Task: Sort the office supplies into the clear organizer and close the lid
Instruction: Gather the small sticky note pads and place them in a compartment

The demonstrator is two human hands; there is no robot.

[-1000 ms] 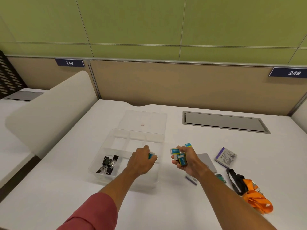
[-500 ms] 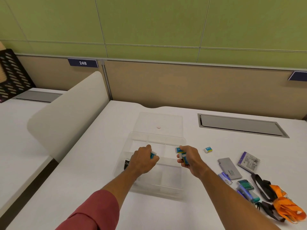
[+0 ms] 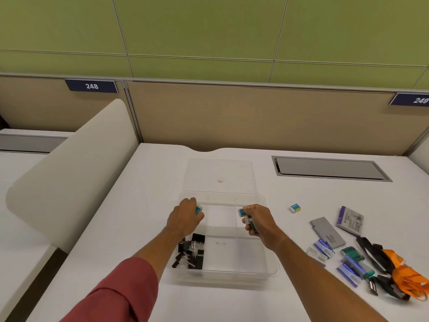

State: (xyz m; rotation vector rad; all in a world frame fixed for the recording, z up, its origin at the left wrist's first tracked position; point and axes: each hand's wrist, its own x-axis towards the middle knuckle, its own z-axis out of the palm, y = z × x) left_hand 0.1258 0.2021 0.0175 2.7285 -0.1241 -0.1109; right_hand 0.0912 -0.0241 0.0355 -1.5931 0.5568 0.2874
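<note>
- We see a smooth white desk point(image 3: 139, 228), its far edge butting a tan partition point(image 3: 255, 117) under green wall panels point(image 3: 209, 31); navy tags read 248 point(image 3: 91, 86) and 249 point(image 3: 411, 99).
- A grey rectangular hatch point(image 3: 329, 168) sits flush near the far right edge; a rounded white divider point(image 3: 69, 173) stands along the left edge.
- The organizer point(image 3: 267, 270), clear glossy plastic with rounded corners, sits mid-desk, open; its flat lid point(image 3: 220, 173) lies just behind it.
- Black binder clips point(image 3: 190, 252) with wire handles fill its near-left compartment.
- Our left hand point(image 3: 184, 219) curls tightly round a small blue-and-white eraser point(image 3: 199, 209) above the far-left compartment.
- Our right hand point(image 3: 260, 223) clutches several erasers point(image 3: 246, 217) over the organizer's far-right part.
- One loose eraser point(image 3: 294, 208), a small block, lies right of the organizer.
- Toward the right edge lie a grey flat case point(image 3: 327, 232), a printed packet point(image 3: 350, 220), blue staple boxes point(image 3: 348, 266) and an orange-and-black lanyard point(image 3: 399, 273) in a heap.
- A red sleeve point(image 3: 120, 293) covers our left forearm.
</note>
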